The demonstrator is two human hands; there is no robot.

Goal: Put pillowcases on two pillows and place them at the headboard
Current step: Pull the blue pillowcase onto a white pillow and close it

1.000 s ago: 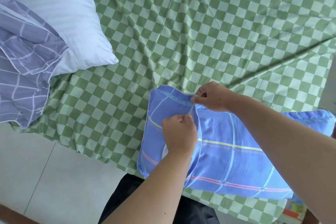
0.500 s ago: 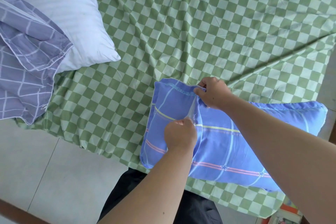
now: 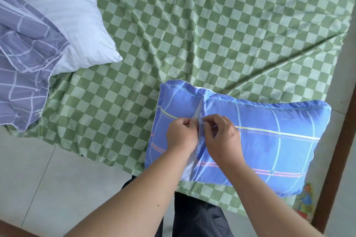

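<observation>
Left hand (image 3: pixel 182 136): my fingers curl and pinch the left edge of the blue pillowcase (image 3: pixel 269 140) opening.
Right hand (image 3: pixel 221 136): pinches the opposite edge, just beside my left.
Forearms: both bare, angled inward.

Two pillows: one bare white pillow (image 3: pixel 75 17), one blue-cased pillow (image 3: pixel 269 146); one loose purple pillowcase (image 3: pixel 25 67); two hands.

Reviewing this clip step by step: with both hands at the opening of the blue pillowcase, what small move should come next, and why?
Probably draw the two edges of the opening together lower down. The left hand and right hand pinch the blue pillowcase at mid-seam, yet white pillow shows in the gap below, so the cover is not closed there.
</observation>
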